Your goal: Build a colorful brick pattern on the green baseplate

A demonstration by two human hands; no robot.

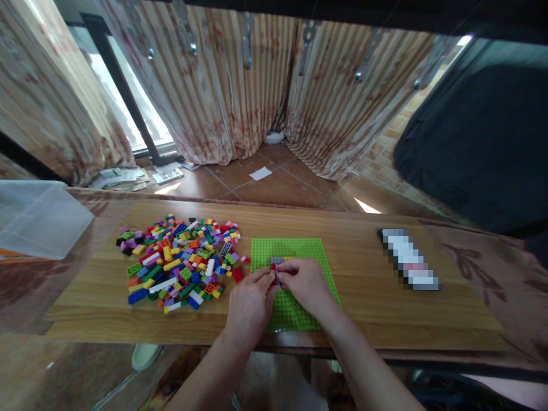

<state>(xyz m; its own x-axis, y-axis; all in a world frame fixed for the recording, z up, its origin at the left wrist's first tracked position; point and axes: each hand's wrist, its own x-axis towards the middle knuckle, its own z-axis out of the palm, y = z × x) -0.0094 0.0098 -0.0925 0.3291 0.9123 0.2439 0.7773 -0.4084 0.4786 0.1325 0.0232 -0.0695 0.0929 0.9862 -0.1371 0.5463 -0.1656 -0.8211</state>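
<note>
A green studded baseplate (pixel 299 251) lies on the wooden table (pixel 368 308) in front of me. Both hands meet over its near left part. My left hand (pixel 250 305) and my right hand (pixel 306 282) pinch together on a small cluster of bricks (pixel 275 278), red and blue showing between the fingertips. A few grey and yellow bricks (pixel 279 260) sit on the plate just beyond the fingers. A big heap of loose coloured bricks (pixel 180 260) lies to the left of the plate.
A clear plastic box (pixel 38 217) stands at the far left. A blurred flat object (pixel 410 258) lies on the right of the table. Curtains (pixel 257 85), a tiled floor and papers (pixel 124 178) are beyond the far edge.
</note>
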